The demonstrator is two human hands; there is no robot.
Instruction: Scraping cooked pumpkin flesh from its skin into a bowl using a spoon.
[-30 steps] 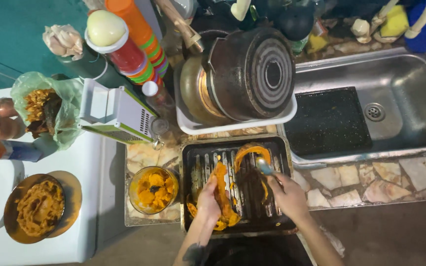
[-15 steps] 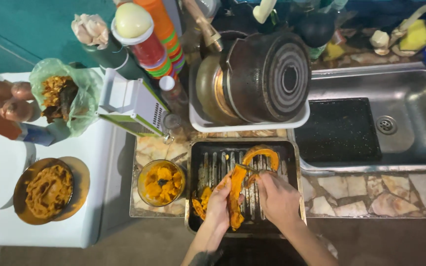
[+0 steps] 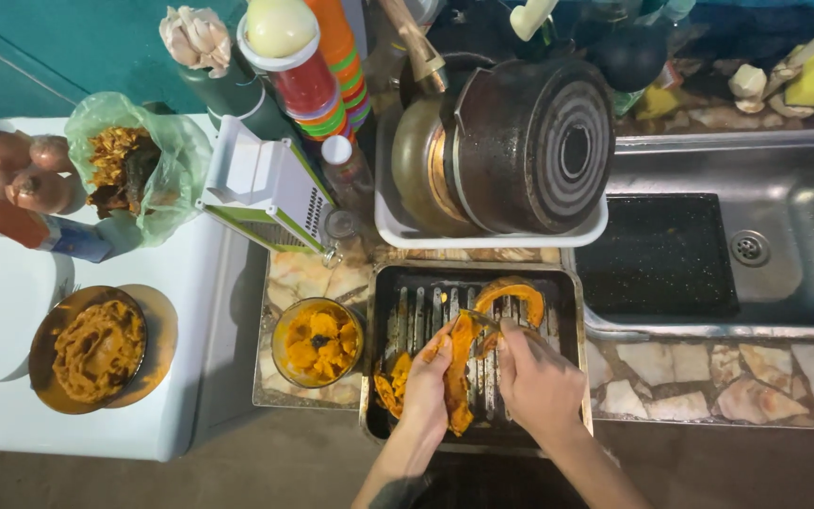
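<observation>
A dark ribbed roasting tray [image 3: 567, 311] lies on the stone counter with orange roasted squash pieces in it. My left hand [image 3: 426, 382] holds a long squash slice [image 3: 458, 368] upright over the tray. My right hand [image 3: 537, 385] grips a small utensil [image 3: 482, 320] whose tip touches that slice near its top. A curved squash rind [image 3: 512, 294] rests at the tray's far side, and smaller pieces [image 3: 390, 388] lie at its left. A glass bowl of orange squash flesh [image 3: 317, 341] stands just left of the tray.
A steel sink [image 3: 803, 217] with a black board lies to the right. Behind the tray a white tub [image 3: 398, 226] holds upturned pots. On the white surface at left are a brown bowl of mash [image 3: 96, 349], a green bag of scraps [image 3: 134, 165], onions [image 3: 11, 165] and a grater [image 3: 266, 188].
The view has shifted slightly. My left hand has lifted the squash slice more upright and my right hand has moved the utensil from the curved rind onto that slice.
</observation>
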